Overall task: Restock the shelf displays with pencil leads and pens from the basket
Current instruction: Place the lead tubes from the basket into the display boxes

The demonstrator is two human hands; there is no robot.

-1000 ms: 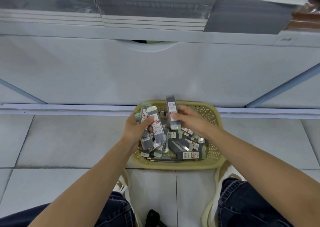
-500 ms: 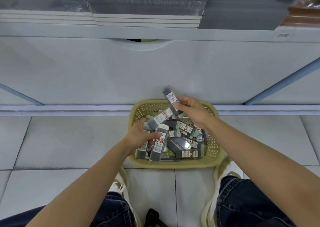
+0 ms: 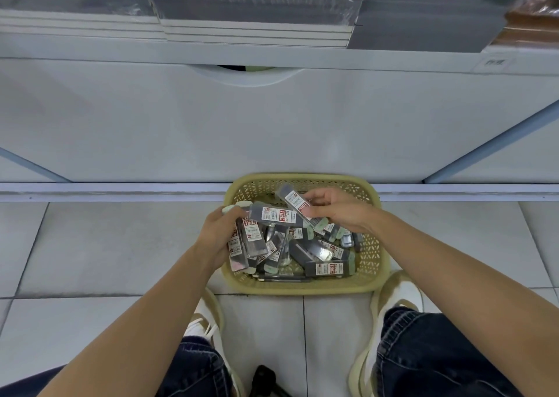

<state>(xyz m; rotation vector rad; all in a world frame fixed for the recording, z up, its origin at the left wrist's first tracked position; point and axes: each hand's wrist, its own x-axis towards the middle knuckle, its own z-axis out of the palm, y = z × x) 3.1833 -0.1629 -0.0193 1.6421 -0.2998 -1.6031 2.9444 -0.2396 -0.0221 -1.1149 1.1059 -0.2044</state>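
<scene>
On the left, your left hand [image 3: 216, 236] is above the left side of the basket [image 3: 302, 289], which stands on the floor [image 3: 106, 245] between your shoes. Its fingers are curled round a bundle of pencil lead cases [image 3: 249, 242] that spread like a loose fan. One long case [image 3: 275, 215] lies across the top of the bundle and reaches toward the other hand; I cannot tell which hand really carries it. To the right, your right hand [image 3: 338, 212] pinches a single case [image 3: 298, 204] between the thumb and the bent fingers, tilted, just beside the crossing one. Below it, more loose cases [image 3: 326, 268] lie mixed in the basket. The shelf [image 3: 393, 60] is well above, so everything must be lifted there. The danger, I think, is the left bundle: the cases look smooth and are not lined up, so adding one more may open the fan and let the outer ones slide back down or onto the floor. The crossing case is the weakest point, because nothing presses it firmly. Better to square the bundle before you stand up.
</scene>
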